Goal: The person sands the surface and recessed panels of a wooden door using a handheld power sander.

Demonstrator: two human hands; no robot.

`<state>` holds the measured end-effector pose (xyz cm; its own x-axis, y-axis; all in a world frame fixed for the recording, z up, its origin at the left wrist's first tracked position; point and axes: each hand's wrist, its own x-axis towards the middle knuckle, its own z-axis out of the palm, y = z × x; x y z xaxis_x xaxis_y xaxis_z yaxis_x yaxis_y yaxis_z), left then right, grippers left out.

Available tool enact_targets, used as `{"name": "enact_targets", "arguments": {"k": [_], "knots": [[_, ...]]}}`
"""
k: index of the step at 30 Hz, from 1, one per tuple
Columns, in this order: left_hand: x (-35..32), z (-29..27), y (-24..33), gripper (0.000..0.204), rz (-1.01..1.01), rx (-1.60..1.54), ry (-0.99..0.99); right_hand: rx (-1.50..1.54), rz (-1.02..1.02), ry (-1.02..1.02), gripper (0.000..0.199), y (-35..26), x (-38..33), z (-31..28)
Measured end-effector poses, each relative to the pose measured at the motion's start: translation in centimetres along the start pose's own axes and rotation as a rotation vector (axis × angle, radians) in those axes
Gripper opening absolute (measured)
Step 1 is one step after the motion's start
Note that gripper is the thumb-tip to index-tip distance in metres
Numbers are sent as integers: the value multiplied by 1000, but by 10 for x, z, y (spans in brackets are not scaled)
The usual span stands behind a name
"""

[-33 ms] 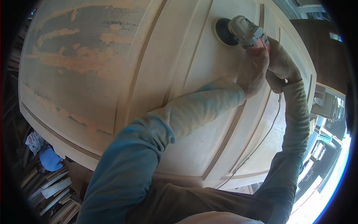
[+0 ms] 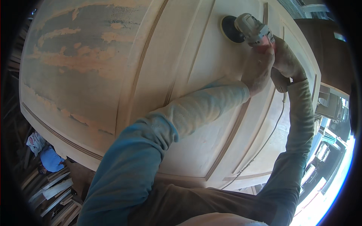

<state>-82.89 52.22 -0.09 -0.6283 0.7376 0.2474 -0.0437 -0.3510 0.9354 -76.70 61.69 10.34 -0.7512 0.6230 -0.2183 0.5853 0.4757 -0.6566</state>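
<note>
An angle grinder (image 2: 252, 28) with a grey head and reddish body is gripped by both of my hands at the upper right. Its round, dark sanding disc (image 2: 230, 29) sits against a pale wooden panel door (image 2: 181, 49), or just above it; the exact contact is hard to make out. My left hand (image 2: 258, 71) closes round the body from the near side, thumb up by the red part. Wrapped over the far right side of the body is my right hand (image 2: 288, 58). The handle end shows below it, with a cord (image 2: 269, 135) trailing down across the door.
Peach-coloured filler patches (image 2: 75, 56) mark the door's grey left panel. Raised mouldings (image 2: 147, 45) run across the surface. Stacked wood strips (image 2: 56, 188) and a blue bag (image 2: 51, 160) lie at the lower left. A brown board (image 2: 320, 52) stands beyond the right edge.
The grinder and both hands have shifted slightly to the right and a little away from me. Both hands keep their hold.
</note>
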Motion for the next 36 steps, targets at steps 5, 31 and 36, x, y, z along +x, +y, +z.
{"name": "enact_targets", "arguments": {"k": [5, 31, 36], "knots": [[84, 41, -23, 54, -649, -391, -366, 261, 319, -37, 43, 36, 38, -55], [170, 23, -34, 59, -579, -915, -371, -374, 79, 98, 48, 27, 142, -70], [196, 8, -44, 57, -500, -834, -444, -424, -16, 34, 50, 22, 164, -76]]}}
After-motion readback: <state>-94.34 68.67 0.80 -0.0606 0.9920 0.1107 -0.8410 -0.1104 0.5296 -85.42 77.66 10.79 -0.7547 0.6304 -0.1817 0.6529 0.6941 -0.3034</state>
